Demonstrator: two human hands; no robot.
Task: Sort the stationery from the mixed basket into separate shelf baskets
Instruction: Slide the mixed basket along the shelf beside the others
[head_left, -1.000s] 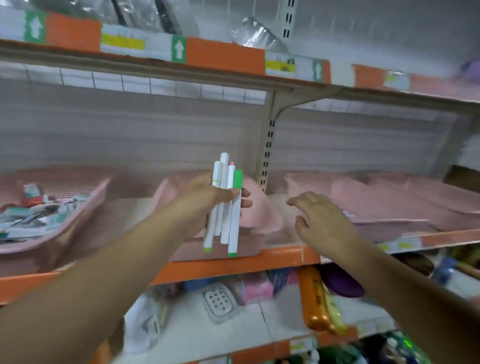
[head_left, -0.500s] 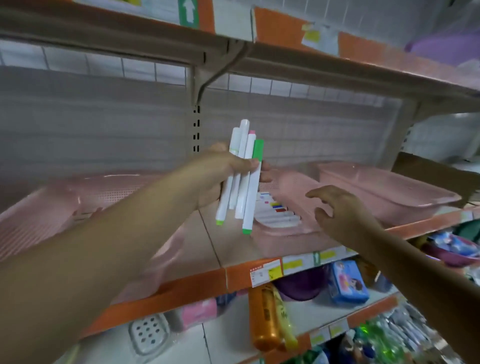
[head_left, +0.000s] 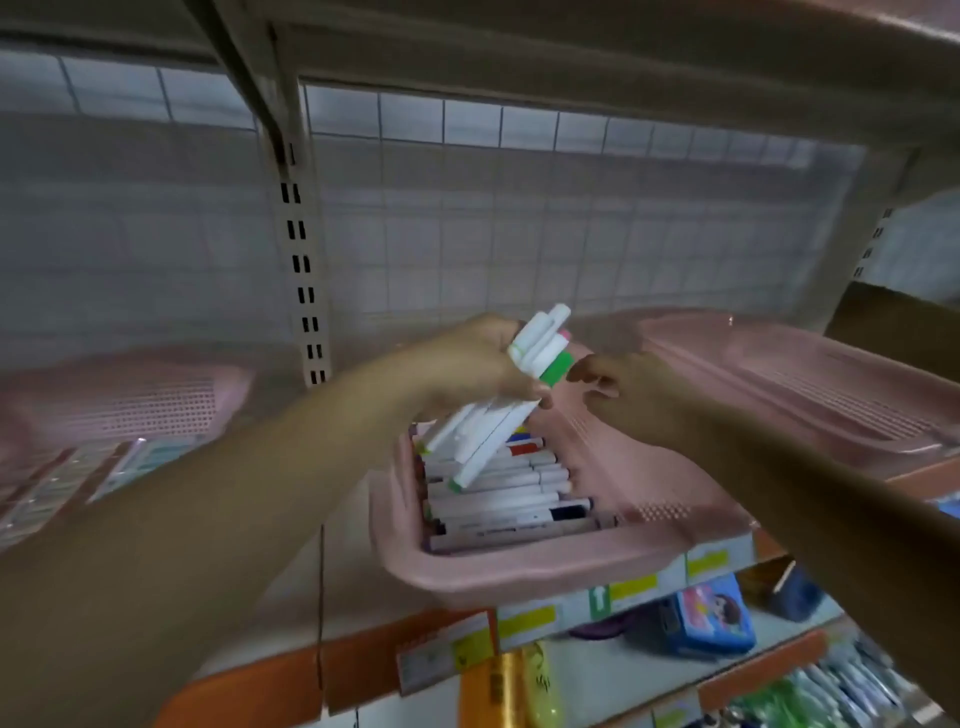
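My left hand (head_left: 467, 364) grips a bundle of several white markers (head_left: 498, 415) with green and pink caps, tilted so the lower ends point down-left. The bundle hangs just above a pink shelf basket (head_left: 519, 571) that holds a row of several white markers (head_left: 509, 499) lying side by side. My right hand (head_left: 628, 395) hovers just right of the bundle's capped ends, over the basket's far side, fingers loosely curled and holding nothing.
Another pink basket (head_left: 810, 384) sits to the right on the same orange-edged shelf (head_left: 519, 629). A pink basket (head_left: 114, 400) with packaged items stands at the left. A slotted upright post (head_left: 304, 260) rises behind. The shelf below carries bottles and a blue case (head_left: 711, 618).
The view has swung right and closer to the marker basket. My left hand has tilted the bundle and lowered it over the basket. My right hand has moved up beside the capped ends.
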